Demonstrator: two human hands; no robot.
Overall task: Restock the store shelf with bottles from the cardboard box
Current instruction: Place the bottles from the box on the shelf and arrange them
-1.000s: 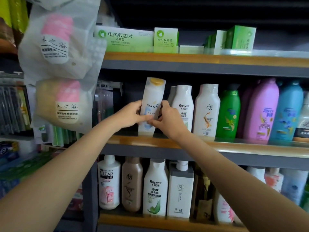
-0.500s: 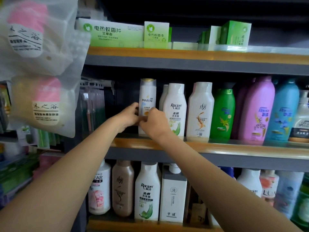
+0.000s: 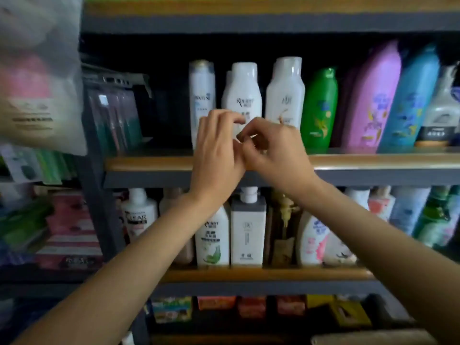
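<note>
Two bare hands meet in front of the middle shelf (image 3: 149,163) of a store rack, with nothing visibly in either. At far left, bagged goods (image 3: 37,70) hang blurred beside the rack's upright. Next comes a dark open gap at the left end of the middle shelf, seemingly the only free room in that row. Just right of the gap, a slim white Pantene bottle (image 3: 202,95) stands upright on the shelf, its lower part hidden behind the left hand (image 3: 216,155). That hand's fingers (image 3: 224,118) are loosely curled and hold nothing, though whether they touch the bottle cannot be told. The right hand (image 3: 273,150) sits against the left, fingers bent inward over an empty palm, in front of a white Rocien bottle (image 3: 242,95). Further right, white, green, purple and blue bottles fill the row shoulder to shoulder.

Judging by its place, the Pantene bottle looks shelved, so this piece of the restock seems done. The cardboard box is not clearly in view; only a pale edge (image 3: 373,338) shows at bottom right, so how much stock remains cannot be judged. The wooden lip of the shelf runs just under both wrists, and the shelf above hangs low over the caps.
</note>
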